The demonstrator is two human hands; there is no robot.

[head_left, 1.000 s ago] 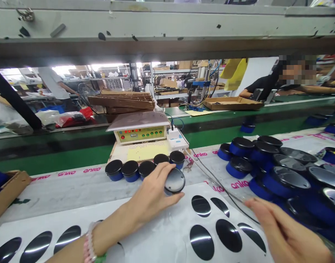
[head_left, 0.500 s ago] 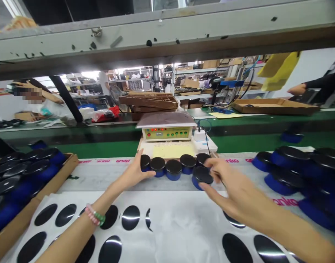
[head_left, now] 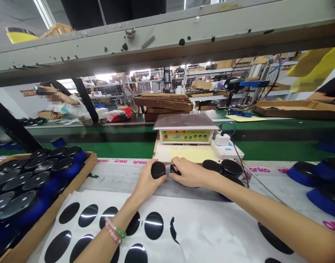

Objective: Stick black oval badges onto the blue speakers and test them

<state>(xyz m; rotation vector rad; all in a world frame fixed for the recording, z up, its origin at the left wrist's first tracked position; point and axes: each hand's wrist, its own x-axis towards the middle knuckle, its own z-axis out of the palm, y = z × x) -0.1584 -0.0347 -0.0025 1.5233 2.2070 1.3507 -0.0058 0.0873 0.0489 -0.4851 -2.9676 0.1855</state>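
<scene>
My left hand (head_left: 148, 180) has its thumb and fingers around a round black-topped piece (head_left: 158, 170), which stands on the bench in front of the machine. Close to its right, my right hand (head_left: 191, 172) curls its fingers over another black-topped round piece (head_left: 172, 169), mostly hidden by the hand. Behind my right forearm stand several more blue round pieces with glossy black tops (head_left: 232, 168), partly covered by the arm. Below my hands lies a white sheet (head_left: 203, 226) bearing black discs (head_left: 153, 225).
On the left, a cardboard tray (head_left: 87, 168) is filled with blue black-topped pieces. Others (head_left: 324, 201) stand at right. A control box (head_left: 186, 136) with lit red digits sits ahead, a cable (head_left: 240, 160) beside it. Overhead runs a shelf beam (head_left: 167, 44). Another person (head_left: 70, 104) works beyond.
My right hand has left the front piece at the row's right end and moved left to a piece near my left hand. My left hand has closed in on its piece. The view has turned left.
</scene>
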